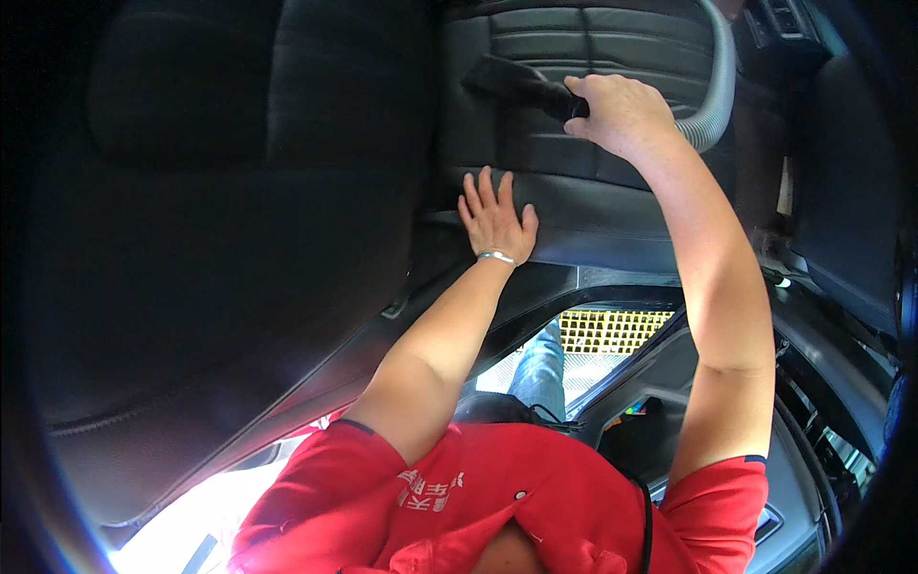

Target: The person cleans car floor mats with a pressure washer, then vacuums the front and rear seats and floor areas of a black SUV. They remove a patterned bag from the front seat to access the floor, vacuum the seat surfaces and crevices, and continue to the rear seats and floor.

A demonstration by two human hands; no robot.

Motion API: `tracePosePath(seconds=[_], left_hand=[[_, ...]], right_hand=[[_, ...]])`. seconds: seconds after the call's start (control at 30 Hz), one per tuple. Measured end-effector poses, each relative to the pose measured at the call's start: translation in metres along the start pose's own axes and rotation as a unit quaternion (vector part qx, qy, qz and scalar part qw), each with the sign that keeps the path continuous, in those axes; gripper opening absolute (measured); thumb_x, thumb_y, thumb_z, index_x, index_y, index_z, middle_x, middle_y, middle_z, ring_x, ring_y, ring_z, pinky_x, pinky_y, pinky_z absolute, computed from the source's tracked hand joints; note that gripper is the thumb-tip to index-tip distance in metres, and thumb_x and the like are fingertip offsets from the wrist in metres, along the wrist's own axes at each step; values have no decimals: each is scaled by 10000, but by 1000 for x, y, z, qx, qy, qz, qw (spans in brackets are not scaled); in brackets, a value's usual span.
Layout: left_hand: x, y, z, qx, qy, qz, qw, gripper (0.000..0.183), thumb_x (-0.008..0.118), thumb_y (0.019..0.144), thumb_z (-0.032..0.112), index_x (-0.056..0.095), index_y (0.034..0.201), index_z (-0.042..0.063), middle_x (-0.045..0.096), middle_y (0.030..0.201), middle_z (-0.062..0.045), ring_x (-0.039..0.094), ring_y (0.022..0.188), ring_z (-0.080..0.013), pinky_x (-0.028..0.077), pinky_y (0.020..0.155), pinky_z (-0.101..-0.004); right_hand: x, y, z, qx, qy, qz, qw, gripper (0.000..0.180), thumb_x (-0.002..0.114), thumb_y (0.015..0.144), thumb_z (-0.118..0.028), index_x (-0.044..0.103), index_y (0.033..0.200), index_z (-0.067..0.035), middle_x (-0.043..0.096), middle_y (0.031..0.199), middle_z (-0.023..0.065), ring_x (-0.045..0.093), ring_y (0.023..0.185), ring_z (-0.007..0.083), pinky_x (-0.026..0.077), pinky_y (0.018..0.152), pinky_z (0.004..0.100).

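Note:
My right hand (622, 111) grips the black handle of a vacuum nozzle (513, 82), whose wide end points left over a dark car seat cushion (538, 154). From behind that hand a grey ribbed vacuum hose (723, 79) curves up and out at the top. My left hand (496, 222) lies palm down with its fingers spread near the front left part of the seat, holding nothing. A silvery bracelet (498, 256) is round the left wrist.
A large dark seat back (215, 251) fills the left side. Below the cushion are the door sill and an open car door (774, 459) at the lower right. Outside, a yellow floor grating (609, 330) shows beside a jeans-clad leg (539, 366).

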State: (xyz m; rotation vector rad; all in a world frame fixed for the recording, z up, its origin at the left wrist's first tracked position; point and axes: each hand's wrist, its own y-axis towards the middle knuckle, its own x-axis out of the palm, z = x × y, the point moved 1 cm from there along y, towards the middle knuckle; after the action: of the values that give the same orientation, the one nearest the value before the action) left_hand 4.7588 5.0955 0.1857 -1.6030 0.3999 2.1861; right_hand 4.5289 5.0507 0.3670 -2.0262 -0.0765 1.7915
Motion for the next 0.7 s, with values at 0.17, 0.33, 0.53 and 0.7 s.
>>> tracePosePath(seconds=[0.17, 0.33, 0.53, 0.7], left_hand=[[2, -1, -2, 5, -2, -6, 1000, 618, 543, 842, 364, 400, 1396, 129, 272, 1493, -188, 173, 1422, -430, 145, 1141, -575], [5, 0, -4, 14, 5, 6, 1000, 612, 553, 833, 371, 394, 1376, 135, 277, 1478, -195, 196, 1409, -455, 184, 1119, -605], [6, -1, -6, 15, 6, 2, 1000, 616, 559, 833, 368, 385, 1379, 142, 282, 1472, -189, 189, 1412, -454, 185, 1121, -601], [7, 0, -5, 18, 10, 7, 1000, 600, 548, 839, 366, 397, 1374, 137, 277, 1476, -189, 191, 1414, -446, 184, 1123, -602]], right_hand=[[-19, -13, 115, 79, -60, 167, 981, 570, 708, 828, -341, 581, 1334, -112, 703, 1020, 149, 695, 962, 267, 569, 811, 391], [-24, -49, 123, 163, 117, -30, 979, 572, 719, 842, -316, 567, 1360, -125, 687, 940, 128, 607, 581, 153, 506, 499, 287], [-43, -70, 78, 83, -32, -20, 996, 536, 770, 789, -272, 635, 1286, -125, 688, 1144, 121, 659, 1042, 249, 483, 988, 381], [-71, -89, 74, 75, -128, -124, 981, 566, 799, 755, -227, 630, 1284, -119, 684, 1165, 121, 665, 1047, 256, 504, 978, 382]])
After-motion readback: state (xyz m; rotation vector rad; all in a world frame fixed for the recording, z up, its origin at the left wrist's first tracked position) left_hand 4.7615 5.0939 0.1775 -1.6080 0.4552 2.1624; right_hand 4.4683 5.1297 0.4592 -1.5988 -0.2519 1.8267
